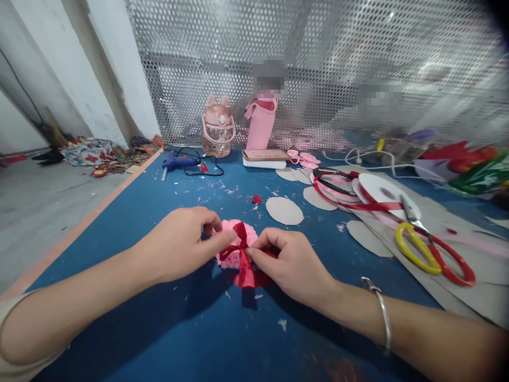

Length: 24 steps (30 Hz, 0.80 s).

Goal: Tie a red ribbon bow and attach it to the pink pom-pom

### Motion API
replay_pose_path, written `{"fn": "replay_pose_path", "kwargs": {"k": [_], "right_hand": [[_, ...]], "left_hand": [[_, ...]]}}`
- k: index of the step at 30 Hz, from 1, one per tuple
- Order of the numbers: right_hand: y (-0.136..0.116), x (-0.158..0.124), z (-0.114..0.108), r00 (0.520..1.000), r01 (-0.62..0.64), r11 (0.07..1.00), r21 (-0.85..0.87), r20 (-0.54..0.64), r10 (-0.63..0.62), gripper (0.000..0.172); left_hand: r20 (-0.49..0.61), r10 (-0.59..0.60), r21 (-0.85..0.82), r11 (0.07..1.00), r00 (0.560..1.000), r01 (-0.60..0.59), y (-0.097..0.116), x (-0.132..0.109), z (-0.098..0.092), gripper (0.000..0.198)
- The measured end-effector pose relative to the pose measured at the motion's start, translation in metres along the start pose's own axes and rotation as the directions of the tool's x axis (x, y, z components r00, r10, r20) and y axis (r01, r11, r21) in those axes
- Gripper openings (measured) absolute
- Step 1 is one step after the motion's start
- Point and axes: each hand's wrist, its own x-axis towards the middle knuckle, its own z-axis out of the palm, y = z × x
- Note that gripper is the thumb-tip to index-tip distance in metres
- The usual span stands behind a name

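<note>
Now right fingers (262, 260) pinch red bow (242, 246); left fingers (218, 244) parted at pink fluff (229, 260); bottle (217, 135), contents unclear

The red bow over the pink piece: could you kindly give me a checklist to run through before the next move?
1. Right hand at the red bow: ok, fingertips pinched beside its knot.
2. Left hand gripping firmly: cannot tell; its thumb lies over the pink piece.
3. Knot tight: cannot tell.
4. Scissors clear of both hands: ok, lying off to the right.
5. Glue gun cool: cannot tell.
6. Tabletop free of scraps: not ok.
</note>
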Motion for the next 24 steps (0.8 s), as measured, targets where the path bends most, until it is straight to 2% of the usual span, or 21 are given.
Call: {"fn": "replay_pose_path", "kwargs": {"k": [2, 5, 8, 10, 12, 16, 20, 24], "right_hand": [[-0.001, 0.001, -0.001, 1.000, 0.012, 0.999, -0.035, -0.003, -0.012, 0.019], [-0.003, 0.002, -0.002, 0.996, 0.039, 0.993, -0.113, 0.080, -0.031, 0.017], [-0.006, 0.003, -0.002, 0.989, 0.036, 0.988, -0.149, 0.144, -0.015, 0.016], [-0.006, 0.004, -0.002, 0.991, 0.015, 0.989, -0.147, 0.136, 0.005, 0.018], [-0.006, 0.004, 0.000, 0.992, -0.003, 0.991, -0.134, 0.127, 0.020, 0.018], [-0.005, 0.002, 0.000, 0.991, 0.000, 0.991, -0.131, 0.134, 0.018, 0.016], [0.000, 0.011, -0.014, 0.973, 0.024, 0.999, -0.031, 0.229, -0.017, 0.014], [0.007, 0.026, -0.027, 0.993, 0.057, 0.998, 0.032, 0.105, -0.061, 0.017]], "left_hand": [[0.053, 0.077, 0.023, 0.997, 0.996, -0.078, 0.000, -0.001, 0.002, 0.025], [0.044, 0.117, -0.013, 0.993, 0.992, -0.117, -0.003, 0.001, 0.009, 0.016], [-0.106, 0.130, -0.027, 0.991, 0.986, -0.134, -0.003, -0.001, 0.013, 0.022], [-0.214, 0.183, 0.022, 0.983, 0.960, -0.182, 0.001, -0.005, 0.014, 0.022], [-0.245, 0.271, 0.108, 0.962, 0.931, -0.252, 0.005, -0.012, 0.016, 0.015], [-0.145, 0.427, 0.227, 0.893, 0.893, -0.390, 0.008, -0.021, 0.029, 0.019], [-0.035, 0.476, 0.359, 0.827, 0.879, -0.433, 0.009, -0.027, 0.041, 0.023], [0.023, 0.472, 0.503, 0.757, 0.881, -0.418, 0.013, -0.036, 0.045, 0.035]]}}
